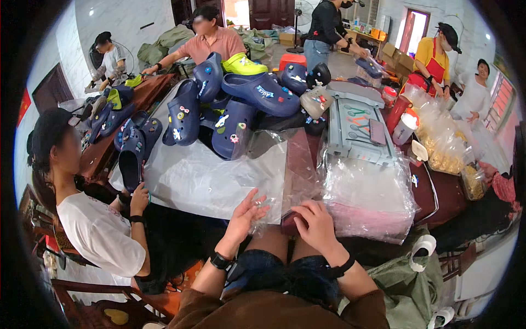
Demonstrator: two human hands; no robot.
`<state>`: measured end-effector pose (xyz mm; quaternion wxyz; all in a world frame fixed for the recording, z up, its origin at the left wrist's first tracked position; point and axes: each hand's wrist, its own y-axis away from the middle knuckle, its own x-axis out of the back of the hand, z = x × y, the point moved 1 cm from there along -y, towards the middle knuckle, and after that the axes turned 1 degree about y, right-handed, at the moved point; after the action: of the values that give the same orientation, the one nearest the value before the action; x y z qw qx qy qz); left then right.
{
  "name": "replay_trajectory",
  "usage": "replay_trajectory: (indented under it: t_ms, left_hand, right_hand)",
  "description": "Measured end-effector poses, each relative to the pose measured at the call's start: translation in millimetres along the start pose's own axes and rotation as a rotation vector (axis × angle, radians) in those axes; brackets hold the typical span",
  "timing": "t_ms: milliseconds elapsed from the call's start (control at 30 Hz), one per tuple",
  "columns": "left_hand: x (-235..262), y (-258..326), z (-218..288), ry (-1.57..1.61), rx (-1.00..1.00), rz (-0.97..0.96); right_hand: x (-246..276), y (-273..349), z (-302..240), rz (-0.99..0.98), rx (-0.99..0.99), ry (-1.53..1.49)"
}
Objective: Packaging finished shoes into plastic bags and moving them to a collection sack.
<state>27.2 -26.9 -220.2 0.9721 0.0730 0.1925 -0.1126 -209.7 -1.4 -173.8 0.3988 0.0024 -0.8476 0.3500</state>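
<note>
My left hand is at the near table edge, palm turned up and fingers spread. Clear plastic film shows beside its fingertips. To its right, my right hand bends its fingers over the dark table edge; what they close on, if anything, is hidden. Beyond both hands, a heap of navy foam clogs with colourful charms lies on a white plastic sheet. A lime-green clog rests on top, and a translucent clog sits at the heap's right side. A stack of clear plastic bags lies right of my right hand.
A grey plastic case stands behind the bags, with a red bottle beside it. Bags of yellowish pieces line the right side. On the left, a person in a white shirt holds a navy clog. Several others work around the table.
</note>
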Motion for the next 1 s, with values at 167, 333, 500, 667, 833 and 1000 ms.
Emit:
replay_trajectory:
  t_ms: [167, 333, 500, 667, 833, 1000]
  left_hand:
    - [-2.0, -1.5, -7.6, -0.031, 0.000, -0.058]
    - [-2.7, 3.6, -5.0, -0.023, -0.011, -0.030]
    - [2.7, 4.7, 6.1, 0.091, -0.057, 0.085]
    - [-0.2, 2.2, 5.8, 0.167, -0.060, 0.084]
    - [-8.1, 5.3, 10.5, 0.141, -0.067, 0.063]
    - [-7.4, 12.6, 11.3, 0.089, -0.105, 0.035]
  right_hand:
    - [-31.3, -14.7, 1.0, -0.177, 0.184, -0.205]
    - [-40.4, -9.2, 3.6, -0.166, 0.193, 0.073]
    - [-18.8, 6.6, 10.7, -0.148, 0.177, 0.251]
    - [-0.8, 26.4, -7.7, -0.340, 0.163, 0.258]
    - [7.0, 41.6, -19.4, -0.511, -0.050, 0.197]
    - [20.1, 25.8, -32.9, -0.380, -0.272, 0.044]
